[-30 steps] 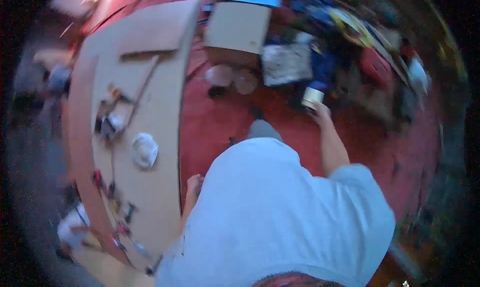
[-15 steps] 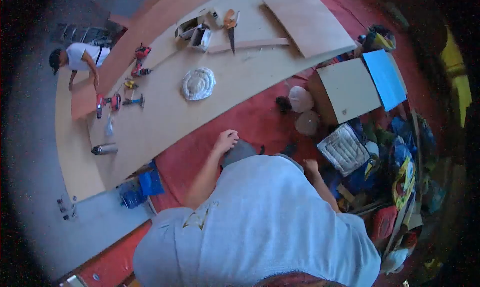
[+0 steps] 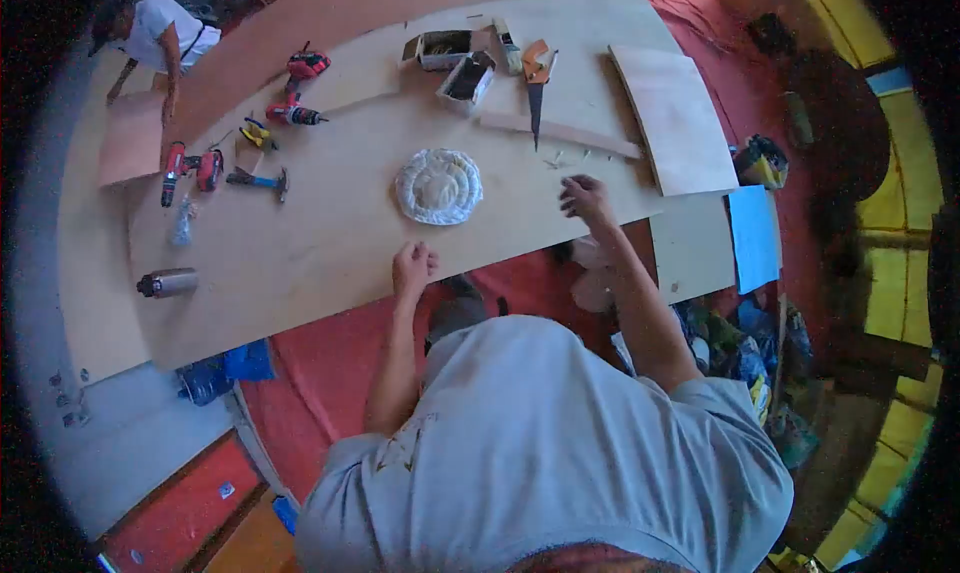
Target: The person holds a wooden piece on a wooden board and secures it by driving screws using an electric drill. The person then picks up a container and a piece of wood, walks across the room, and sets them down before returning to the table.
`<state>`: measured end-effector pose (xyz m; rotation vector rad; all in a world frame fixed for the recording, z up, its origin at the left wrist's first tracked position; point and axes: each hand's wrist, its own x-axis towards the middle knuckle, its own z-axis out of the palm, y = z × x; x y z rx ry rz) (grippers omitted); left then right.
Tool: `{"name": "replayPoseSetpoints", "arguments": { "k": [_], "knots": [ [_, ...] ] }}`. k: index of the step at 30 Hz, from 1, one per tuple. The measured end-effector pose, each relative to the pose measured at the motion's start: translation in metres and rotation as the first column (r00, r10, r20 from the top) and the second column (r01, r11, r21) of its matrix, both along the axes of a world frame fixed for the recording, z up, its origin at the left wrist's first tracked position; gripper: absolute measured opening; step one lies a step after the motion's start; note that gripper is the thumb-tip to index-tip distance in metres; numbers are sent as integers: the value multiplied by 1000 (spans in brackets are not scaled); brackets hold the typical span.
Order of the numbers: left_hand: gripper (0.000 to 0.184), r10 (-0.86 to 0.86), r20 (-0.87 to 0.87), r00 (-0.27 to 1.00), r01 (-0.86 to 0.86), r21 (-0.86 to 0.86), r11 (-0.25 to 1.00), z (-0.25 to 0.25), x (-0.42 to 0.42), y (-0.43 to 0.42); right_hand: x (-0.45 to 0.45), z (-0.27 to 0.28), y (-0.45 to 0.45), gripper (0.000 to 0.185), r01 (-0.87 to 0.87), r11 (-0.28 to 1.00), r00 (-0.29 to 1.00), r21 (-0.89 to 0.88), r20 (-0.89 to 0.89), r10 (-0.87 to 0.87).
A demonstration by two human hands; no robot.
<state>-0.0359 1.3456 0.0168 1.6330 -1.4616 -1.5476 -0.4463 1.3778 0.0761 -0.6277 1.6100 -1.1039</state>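
Observation:
My left hand point(image 3: 414, 265) hangs over the near edge of the plywood table point(image 3: 330, 243), its fingers loosely curled with nothing seen in them. Just beyond it lies a round, silvery-white padded disc point(image 3: 438, 187). My right hand point(image 3: 586, 199) hovers above the table to the right of the disc, fingers partly bent and apart, with nothing visible in it. Several small screws or nails point(image 3: 562, 159) lie scattered just ahead of this hand. A handsaw point(image 3: 537, 85) with an orange handle rests across a narrow wood strip point(image 3: 560, 136) behind them.
Opened cardboard boxes point(image 3: 468, 81) stand at the back. A wooden panel point(image 3: 680, 123) lies at right. On the left are red cordless drills point(image 3: 292, 111), a hammer point(image 3: 262, 182), pliers point(image 3: 257, 134) and a metal flask point(image 3: 168, 282). Another person point(image 3: 168, 35) handles a board point(image 3: 132, 140) at far left.
Both my hands have risen from beside my body to the table; the right one has reached forward toward the screws. The view has shifted closer to the table. The quilted pad at lower right is now mostly hidden.

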Motion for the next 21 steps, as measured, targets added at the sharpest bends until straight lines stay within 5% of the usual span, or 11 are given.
{"name": "replayPoseSetpoints", "arguments": {
  "k": [2,7,9,10,12,14,15,18,19,21],
  "knots": [
    [28,116,-85,990,-107,99,989,-3,7,-32,50,2,-45,35,-91,995,994,44,-64,94],
    [26,-9,-109,994,15,54,998,-16,20,-84,101,-4,-154,37,-210,978,939,-4,-279,201],
    [26,-63,-100,993,67,34,997,-9,21,-104,103,4,-200,38,-476,879,421,-26,-884,202],
    [27,-84,-46,995,84,19,996,1,22,-110,102,12,-223,38,-473,881,430,-29,-880,201],
    [27,-100,18,995,100,11,995,7,24,-124,94,20,-274,57,-595,789,81,151,-966,245],
    [31,-55,-34,998,56,34,998,3,23,-135,76,-5,-326,73,-604,792,-144,92,-990,5],
    [31,-50,-22,999,51,43,998,-2,24,-138,70,-10,-347,73,-609,788,-131,91,-991,13],
    [34,-32,-28,999,34,63,997,-11,26,-147,58,-18,-406,65,-561,591,-436,579,-814,383],
    [34,51,-34,998,-46,123,991,-7,26,-146,55,-40,-422,65,-570,592,-413,570,-821,393],
    [34,132,-14,991,-127,188,974,-1,28,-148,58,-100,-447,93,-591,564,-371,577,-815,445]
  ]
}}
